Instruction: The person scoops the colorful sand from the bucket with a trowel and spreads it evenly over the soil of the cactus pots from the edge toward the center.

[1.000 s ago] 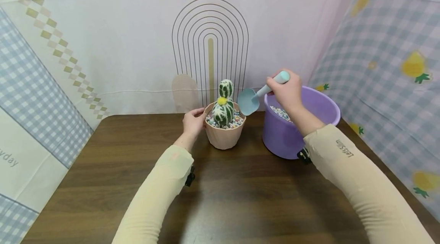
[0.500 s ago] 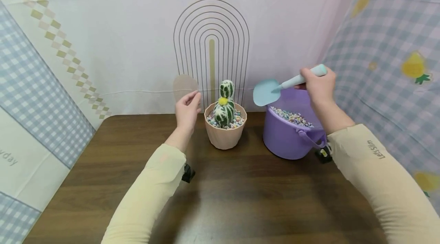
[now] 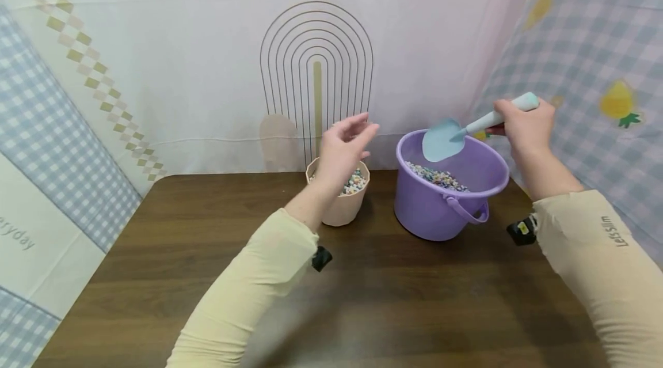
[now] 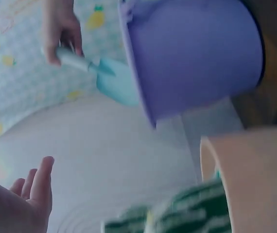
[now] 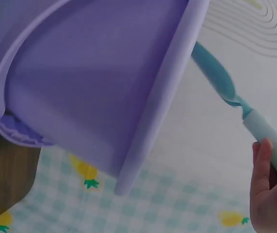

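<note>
My right hand (image 3: 530,126) grips the pale handle of a light blue hand trowel (image 3: 444,140). The trowel's blade hangs over a purple bucket (image 3: 432,212) that holds small multicoloured pebbles (image 3: 437,175). My left hand (image 3: 344,152) is raised in front of a peach flower pot (image 3: 339,212), fingers extended and apart, holding nothing. Pebbles also fill the pot. The green and white cactus (image 4: 197,211) in it shows in the left wrist view, while the left hand hides it from the head camera.
Pot and bucket stand side by side near the back edge of a dark wooden table (image 3: 207,264). The bucket's handle (image 3: 468,212) hangs down its front right side. A printed cloth (image 3: 207,68) hangs behind the table, and a checked cloth (image 3: 585,57) on the right.
The left hand has let go of the pot's rim, drawn back left, then moved right in front of the cactus. The right hand has carried the trowel rightward from the pot to above the bucket.
</note>
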Tool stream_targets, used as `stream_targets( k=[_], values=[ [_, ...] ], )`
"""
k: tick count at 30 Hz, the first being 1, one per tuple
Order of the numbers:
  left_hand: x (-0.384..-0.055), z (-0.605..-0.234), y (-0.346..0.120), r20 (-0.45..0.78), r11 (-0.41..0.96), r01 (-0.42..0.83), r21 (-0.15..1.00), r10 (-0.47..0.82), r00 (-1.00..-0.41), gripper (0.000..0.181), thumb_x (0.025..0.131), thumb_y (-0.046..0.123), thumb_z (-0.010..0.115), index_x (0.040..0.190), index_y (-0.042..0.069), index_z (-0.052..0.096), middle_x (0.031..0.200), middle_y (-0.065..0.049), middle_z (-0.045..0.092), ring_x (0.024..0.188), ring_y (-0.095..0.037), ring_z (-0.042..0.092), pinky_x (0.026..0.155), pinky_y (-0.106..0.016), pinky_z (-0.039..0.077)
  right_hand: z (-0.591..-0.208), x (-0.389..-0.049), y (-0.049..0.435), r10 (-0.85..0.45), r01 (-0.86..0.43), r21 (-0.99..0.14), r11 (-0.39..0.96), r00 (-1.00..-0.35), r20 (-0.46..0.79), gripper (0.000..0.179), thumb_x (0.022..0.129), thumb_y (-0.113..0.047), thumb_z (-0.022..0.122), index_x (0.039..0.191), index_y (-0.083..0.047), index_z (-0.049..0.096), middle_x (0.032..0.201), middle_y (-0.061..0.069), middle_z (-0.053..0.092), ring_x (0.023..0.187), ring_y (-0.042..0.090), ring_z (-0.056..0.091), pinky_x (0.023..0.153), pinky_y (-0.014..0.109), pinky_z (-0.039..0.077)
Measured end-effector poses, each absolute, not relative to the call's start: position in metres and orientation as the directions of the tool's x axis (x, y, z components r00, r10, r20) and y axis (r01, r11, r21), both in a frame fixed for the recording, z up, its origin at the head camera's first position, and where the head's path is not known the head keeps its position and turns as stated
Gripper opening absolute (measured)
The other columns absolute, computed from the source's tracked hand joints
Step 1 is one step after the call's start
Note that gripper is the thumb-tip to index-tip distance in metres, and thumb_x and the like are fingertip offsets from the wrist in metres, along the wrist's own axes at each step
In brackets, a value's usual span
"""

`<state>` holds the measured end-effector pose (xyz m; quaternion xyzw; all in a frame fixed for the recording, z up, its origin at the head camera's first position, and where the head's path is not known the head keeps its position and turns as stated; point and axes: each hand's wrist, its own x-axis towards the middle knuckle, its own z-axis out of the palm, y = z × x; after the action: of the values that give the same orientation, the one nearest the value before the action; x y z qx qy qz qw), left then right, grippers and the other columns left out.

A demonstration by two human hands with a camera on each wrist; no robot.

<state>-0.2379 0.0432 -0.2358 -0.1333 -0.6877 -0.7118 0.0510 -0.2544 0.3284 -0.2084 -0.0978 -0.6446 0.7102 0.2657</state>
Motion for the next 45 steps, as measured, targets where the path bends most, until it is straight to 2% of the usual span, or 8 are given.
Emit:
stream_targets(
  k=[6,10,14,17,20,23,32,45],
  values=[
    [-0.245,-0.253,0.087,0.171,0.137,0.188,0.973,0.128,-0.977,0.050,0.085,0.032,0.068,0.130,0.017,0.055,0.124,-0.001,0.062,0.112,-0.015,0.059,0.090,-0.028,0.052,-0.213,-0.255,0.344,0.451,-0.116,-0.987,0.109,-0.879,0.153,0.015,0.081,-0.008,0.067,0.071,-0.015,0.058,0.059,-0.010,0.059,0.048,0.005,0.063,0.050,0.020,0.055],
    [-0.253,-0.276,0.110,0.137,0.278,0.156,0.948,0.085,-0.987,0.057,0.083,0.036,0.068,0.133,0.012,0.052,0.129,-0.005,0.059,0.118,-0.019,0.056,0.100,-0.031,0.045,-0.220,-0.260,0.352,0.408,-0.044,-0.937,0.347,-0.893,0.193,0.015,0.082,-0.015,0.068,0.072,-0.021,0.058,0.055,-0.019,0.057,0.047,0.000,0.061,0.054,0.017,0.055],
    [-0.255,-0.296,0.126,0.114,0.294,0.125,0.947,0.053,-0.992,0.055,0.084,0.030,0.068,0.132,0.008,0.053,0.126,-0.008,0.061,0.116,-0.020,0.057,0.098,-0.032,0.047,-0.232,-0.263,0.354,0.347,0.012,-0.779,0.626,-0.899,0.266,0.014,0.083,-0.022,0.066,0.085,-0.009,0.062,0.049,-0.026,0.051,0.044,-0.004,0.057,0.052,0.012,0.051],
    [-0.255,-0.305,0.134,0.120,0.279,0.120,0.953,0.019,-0.993,0.051,0.084,0.024,0.068,0.129,0.006,0.054,0.121,-0.009,0.064,0.111,-0.020,0.060,0.094,-0.032,0.050,-0.241,-0.264,0.354,0.298,0.050,-0.613,0.789,-0.903,0.310,0.031,0.082,-0.026,0.065,0.092,0.003,0.062,0.048,-0.012,0.057,0.051,0.008,0.060,0.057,0.017,0.048],
    [-0.257,-0.309,0.139,0.134,0.268,0.124,0.955,-0.020,-0.991,0.047,0.084,0.021,0.068,0.127,0.005,0.056,0.117,-0.010,0.067,0.108,-0.020,0.062,0.091,-0.031,0.052,-0.248,-0.264,0.355,0.270,0.094,-0.494,0.864,-0.916,0.298,0.041,0.083,-0.031,0.063,0.090,0.009,0.060,0.069,0.014,0.065,0.072,0.032,0.060,0.065,0.033,0.049],
    [-0.259,-0.310,0.140,0.153,0.232,0.141,0.963,-0.036,-0.988,0.044,0.083,0.017,0.069,0.124,0.003,0.059,0.112,-0.012,0.068,0.104,-0.021,0.064,0.088,-0.030,0.053,-0.251,-0.264,0.357,0.258,0.119,-0.455,0.883,-0.931,0.257,0.045,0.083,-0.034,0.063,0.084,0.011,0.060,0.078,0.027,0.063,0.077,0.040,0.058,0.063,0.040,0.052],
    [-0.263,-0.315,0.141,0.132,0.146,0.125,0.981,-0.043,-0.990,0.046,0.082,0.015,0.071,0.124,0.002,0.059,0.108,-0.013,0.068,0.100,-0.021,0.065,0.083,-0.028,0.055,-0.258,-0.264,0.354,0.135,0.049,-0.493,0.869,-0.981,0.140,0.037,0.082,-0.031,0.062,0.078,0.006,0.064,0.045,-0.004,0.061,0.046,0.013,0.062,0.047,0.021,0.048],
    [-0.262,-0.314,0.141,0.124,0.106,0.119,0.987,-0.047,-0.991,0.047,0.080,0.012,0.072,0.123,0.001,0.058,0.107,-0.015,0.067,0.099,-0.022,0.065,0.080,-0.027,0.055,-0.259,-0.262,0.343,0.282,0.134,-0.854,0.503,-0.959,0.016,0.024,0.082,-0.019,0.057,0.094,0.002,0.053,0.052,-0.007,0.060,0.045,0.007,0.062,0.053,0.026,0.056]
  ],
)
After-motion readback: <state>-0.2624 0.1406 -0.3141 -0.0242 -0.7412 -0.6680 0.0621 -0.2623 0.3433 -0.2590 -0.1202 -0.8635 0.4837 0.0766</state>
